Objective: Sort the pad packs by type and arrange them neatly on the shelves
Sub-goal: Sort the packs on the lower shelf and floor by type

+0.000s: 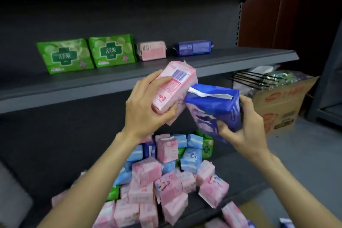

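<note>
My left hand grips a pink pad pack in front of the upper shelf edge. Just to its right, my right hand grips a dark blue pad pack; the two packs touch. On the upper shelf stand two green packs, then one pink pack and one dark blue pack, in a row. Below my hands, a jumbled pile of pink, light blue, dark blue and green packs lies on the lower shelf.
A cardboard box filled with bags and a black wire rack stands on the floor at the right. A brown panel rises behind the shelf's right end. The shelf unit is dark grey, with its back wall in shadow.
</note>
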Motion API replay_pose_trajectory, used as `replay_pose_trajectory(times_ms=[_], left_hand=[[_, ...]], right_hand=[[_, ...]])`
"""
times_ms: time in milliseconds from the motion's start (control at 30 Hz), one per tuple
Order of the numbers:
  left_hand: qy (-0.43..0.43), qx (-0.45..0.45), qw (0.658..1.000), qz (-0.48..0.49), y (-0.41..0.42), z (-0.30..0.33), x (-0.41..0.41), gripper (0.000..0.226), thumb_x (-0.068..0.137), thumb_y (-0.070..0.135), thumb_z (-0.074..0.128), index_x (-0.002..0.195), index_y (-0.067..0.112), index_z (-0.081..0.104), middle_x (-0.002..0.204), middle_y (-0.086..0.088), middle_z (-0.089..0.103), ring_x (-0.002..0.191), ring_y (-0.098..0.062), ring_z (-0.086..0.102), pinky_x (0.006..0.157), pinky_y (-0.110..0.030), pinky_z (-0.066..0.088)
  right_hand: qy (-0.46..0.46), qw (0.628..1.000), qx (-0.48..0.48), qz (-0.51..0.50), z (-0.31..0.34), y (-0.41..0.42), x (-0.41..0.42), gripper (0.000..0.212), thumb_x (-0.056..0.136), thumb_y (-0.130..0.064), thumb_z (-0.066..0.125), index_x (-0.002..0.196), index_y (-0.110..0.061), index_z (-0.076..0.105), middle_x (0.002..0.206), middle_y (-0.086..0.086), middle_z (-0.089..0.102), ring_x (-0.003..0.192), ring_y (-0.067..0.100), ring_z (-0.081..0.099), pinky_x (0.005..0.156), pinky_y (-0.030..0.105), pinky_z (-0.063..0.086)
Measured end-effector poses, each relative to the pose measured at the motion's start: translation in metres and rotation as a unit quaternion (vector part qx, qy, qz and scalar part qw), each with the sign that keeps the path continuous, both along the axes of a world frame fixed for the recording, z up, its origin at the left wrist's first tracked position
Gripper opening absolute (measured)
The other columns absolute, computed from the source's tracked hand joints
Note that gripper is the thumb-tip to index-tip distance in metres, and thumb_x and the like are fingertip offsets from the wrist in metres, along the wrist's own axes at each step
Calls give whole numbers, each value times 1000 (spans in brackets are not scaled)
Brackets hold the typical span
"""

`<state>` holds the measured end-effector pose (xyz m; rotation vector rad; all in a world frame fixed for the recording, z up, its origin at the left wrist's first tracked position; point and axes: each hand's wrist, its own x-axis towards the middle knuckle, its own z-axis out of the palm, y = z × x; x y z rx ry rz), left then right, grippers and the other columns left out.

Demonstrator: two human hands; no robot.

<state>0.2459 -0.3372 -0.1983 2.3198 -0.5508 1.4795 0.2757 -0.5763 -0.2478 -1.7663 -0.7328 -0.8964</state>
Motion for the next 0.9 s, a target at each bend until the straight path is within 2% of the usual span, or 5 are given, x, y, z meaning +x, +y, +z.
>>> replay_pose_trajectory(times_ms=[167,400,533,733,900], left_hand=[[114,1,993,-9,-4,-98,-11,55,75,43,63,123,17,59,133,-4,55,113,-20,54,97,-21,36],[342,26,939,-18,-7,-256,-32,56,78,52,55,127,24,57,132,1,56,116,-22,46,94,-28,36],[471,25,882,-11,-29,-321,-42,54,81,47,64,131,33,53,125,2,61,116,-22,45,89,-28,30],[630,-62,774,-5,-62,-406,-59,48,93,45,51,139,35,41,121,-9,60,115,-27,52,92,-37,45],[621,-58,781,-37,-75,-412,-58,44,100,40,39,141,24,43,149,-2,40,137,-22,34,111,-36,30]], right_hand=[[201,979,-20,30,-91,-26,-22,58,69,-51,51,120,-26,39,102,-24,57,85,-12,57,73,7,41],[488,865,-68,-89,-262,-72,-68,63,73,-49,64,122,-15,43,115,3,60,99,22,61,85,39,49],[571,806,-64,-141,-334,-79,-96,54,85,-27,68,125,-11,36,122,10,59,106,28,59,93,47,46],[681,718,63,-129,-379,-70,-110,87,85,-15,64,150,-15,6,140,11,39,120,32,48,92,42,43],[618,749,-222,-88,-358,-63,-94,48,93,-13,57,138,-5,42,144,14,41,134,26,35,104,25,24]])
